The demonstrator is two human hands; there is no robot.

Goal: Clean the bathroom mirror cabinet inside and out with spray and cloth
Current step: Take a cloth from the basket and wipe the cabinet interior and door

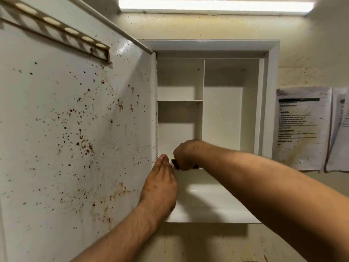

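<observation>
Rt hand (186,154) grips dark cloth (175,164) at cabinet (207,45) btm-left; lt hand (160,183) flat, fingers straight, against door (75,129) edge.

1. The left grip (160,184) is a bare hand, with fine dark hairs and a few dark smudges across its back and knuckles.
2. The left forearm (122,229) is bare as far as the view shows it, with dark hair densest near the wrist.
3. The right grip (186,154) is a bare hand, its back lightly haired.
4. The right forearm (264,186) is bare too, its hair sparser.
</observation>
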